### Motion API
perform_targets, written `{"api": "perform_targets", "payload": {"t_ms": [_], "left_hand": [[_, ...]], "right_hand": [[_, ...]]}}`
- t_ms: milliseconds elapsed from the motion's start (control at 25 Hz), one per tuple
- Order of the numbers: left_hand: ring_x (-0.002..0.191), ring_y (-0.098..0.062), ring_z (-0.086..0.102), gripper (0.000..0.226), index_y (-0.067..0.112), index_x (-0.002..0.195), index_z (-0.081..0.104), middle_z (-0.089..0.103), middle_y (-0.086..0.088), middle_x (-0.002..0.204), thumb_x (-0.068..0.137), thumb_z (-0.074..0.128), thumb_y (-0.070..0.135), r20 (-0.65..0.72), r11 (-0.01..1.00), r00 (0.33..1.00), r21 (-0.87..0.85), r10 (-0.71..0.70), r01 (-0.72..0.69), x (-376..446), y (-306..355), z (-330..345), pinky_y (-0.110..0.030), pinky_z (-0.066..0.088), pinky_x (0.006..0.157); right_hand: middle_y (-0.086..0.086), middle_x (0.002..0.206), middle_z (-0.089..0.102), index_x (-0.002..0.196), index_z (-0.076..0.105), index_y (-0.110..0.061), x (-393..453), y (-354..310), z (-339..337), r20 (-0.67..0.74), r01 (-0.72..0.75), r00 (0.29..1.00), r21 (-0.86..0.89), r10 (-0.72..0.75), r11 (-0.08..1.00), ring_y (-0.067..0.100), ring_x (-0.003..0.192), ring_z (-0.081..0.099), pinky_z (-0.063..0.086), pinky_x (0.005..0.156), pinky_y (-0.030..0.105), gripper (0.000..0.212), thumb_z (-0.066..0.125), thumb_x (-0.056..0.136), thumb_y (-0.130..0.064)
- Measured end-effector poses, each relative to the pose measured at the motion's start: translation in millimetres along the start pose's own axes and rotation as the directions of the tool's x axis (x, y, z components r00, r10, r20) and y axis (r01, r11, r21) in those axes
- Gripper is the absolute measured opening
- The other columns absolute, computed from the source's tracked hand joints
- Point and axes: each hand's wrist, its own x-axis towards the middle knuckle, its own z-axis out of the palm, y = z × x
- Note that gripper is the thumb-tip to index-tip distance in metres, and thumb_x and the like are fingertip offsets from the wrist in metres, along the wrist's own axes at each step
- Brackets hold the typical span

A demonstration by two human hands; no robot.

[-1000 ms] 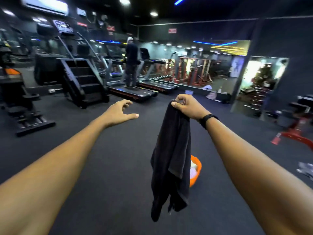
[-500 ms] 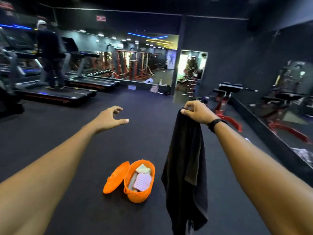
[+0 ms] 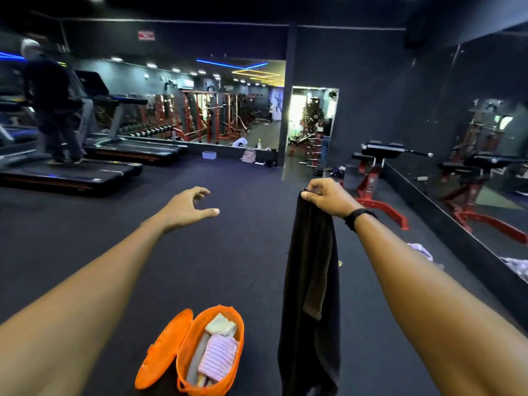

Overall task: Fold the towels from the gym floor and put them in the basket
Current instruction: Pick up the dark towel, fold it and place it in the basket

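Head cam: right hand (image 3: pixel 325 197) pinches the top corner of a black towel (image 3: pixel 311 295), which hangs straight down, clear of the floor (image 3: pixel 243 238). Left hand (image 3: pixel 185 205) is out front, fingers half-curled, holding nothing. Orange basket (image 3: pixel 238 350) sits on the floor below between the arms (lid (image 3: pixel 163 350) open, folded towels (image 3: pixel 218 355) inside), just left of the hanging towel.

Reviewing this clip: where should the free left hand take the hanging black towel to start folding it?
Probably the top edge, coming from the left beside the right hand. The black towel hangs bunched from that single pinch, so the open left hand could spread it.
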Motion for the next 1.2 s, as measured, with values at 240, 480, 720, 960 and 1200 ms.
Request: {"api": "perform_targets", "payload": {"t_ms": [240,480,720,960,1200], "left_hand": [[0.124,-0.014,0.048,0.06,0.026,0.131,0.051,0.051,0.002,0.135,0.08,0.072,0.046,-0.085,0.994,0.99,-0.002,-0.112,0.112,97,18,32,-0.031,0.04,0.101],[0.104,-0.007,0.061,0.04,0.027,0.112,0.064,0.065,0.009,0.112,0.079,0.073,0.047,-0.153,0.985,0.974,0.008,-0.168,0.171,153,20,22,-0.028,0.047,0.094],[0.087,-0.015,0.07,0.033,0.022,0.091,0.073,0.074,-0.005,0.092,0.077,0.072,0.052,-0.184,0.973,0.956,-0.074,-0.227,0.217,183,-9,-9,-0.029,0.051,0.085],[0.072,-0.004,0.06,0.032,0.022,0.084,0.066,0.067,0.009,0.078,0.073,0.078,0.049,-0.244,0.964,0.933,-0.075,-0.265,0.254,224,-25,-6,-0.018,0.046,0.07],[0.057,-0.005,0.04,0.025,0.006,0.075,0.063,0.05,0.004,0.063,0.087,0.068,0.027,-0.408,0.938,0.868,0.073,-0.283,0.34,237,-40,-16,-0.023,0.032,0.057]], "right_hand": [[-0.006,0.066,0.052,0.065,0.051,-0.021,137,39,12,0.093,0.196,0.973,0.156,-0.211,0.968,0.006,0.064,0.046,0.038,0.068,0.026,0.029,0.064,0.09,-0.025],[-0.003,0.064,0.054,0.067,0.061,-0.014,246,16,58,0.224,0.325,0.877,0.374,-0.425,0.869,0.005,0.061,0.045,0.038,0.06,0.022,0.025,0.067,0.089,-0.026],[0.003,0.069,0.061,0.076,0.067,-0.005,321,-23,118,0.314,0.388,0.774,0.451,-0.55,0.804,0.01,0.066,0.051,0.042,0.066,0.029,0.027,0.075,0.081,-0.031],[-0.004,0.074,0.049,0.111,0.054,-0.006,363,-68,151,0.48,0.276,0.658,0.563,-0.58,0.779,0.008,0.065,0.045,0.034,0.057,0.021,0.052,0.083,0.073,-0.026],[0.0,0.08,0.055,0.101,0.059,-0.008,397,-74,181,0.571,0.25,0.429,0.67,-0.7,0.699,0.01,0.064,0.057,0.048,0.059,0.021,0.037,0.082,0.073,-0.013]]}}
